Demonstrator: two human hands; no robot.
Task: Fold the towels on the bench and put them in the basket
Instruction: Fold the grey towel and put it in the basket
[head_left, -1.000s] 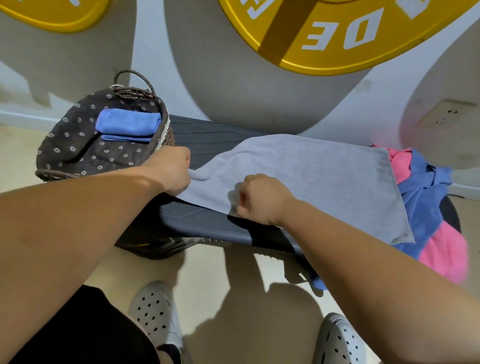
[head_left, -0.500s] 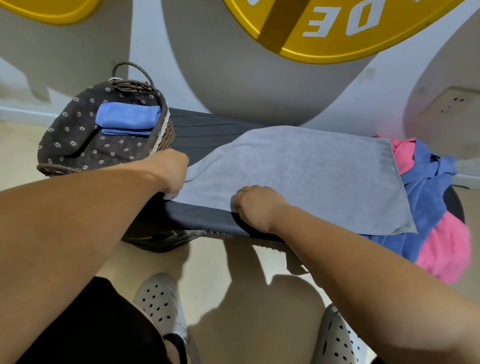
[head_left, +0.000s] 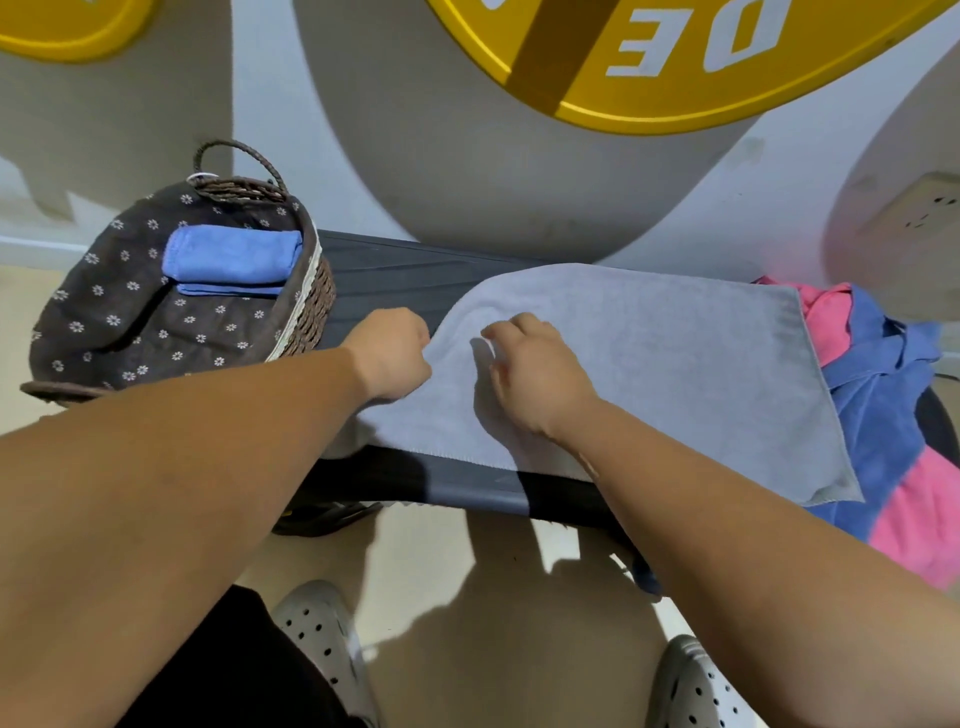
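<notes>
Grey towel (head_left: 649, 364) lies spread flat along the dark bench (head_left: 415, 280), its near edge running just inside the bench's front lip and its right end draped over a heap of other towels. The left hand (head_left: 389, 353) is curled into a fist at the towel's left edge, and the cloth there curves upward against the knuckles; the fingertips are hidden, so whether they pinch the fabric cannot be told. The right hand (head_left: 535, 379) rests on top of the towel just to the right of the left one, fingers bent and loosely apart, pressing down on the cloth rather than gripping it.

Under and beyond the towel's right end sit a crumpled blue towel (head_left: 878, 415) and a pink towel (head_left: 930, 509), tangled together and spilling over the end of the bench. At the bench's left end stands a wicker basket (head_left: 311, 306) with a dark flowered lining; a folded blue towel (head_left: 234, 257) already lies inside it. A bare strip of bench separates basket and grey towel. Behind, a large yellow disc (head_left: 675, 78) hangs on the wall, and grey perforated shoes (head_left: 322, 644) stand on the floor below.
</notes>
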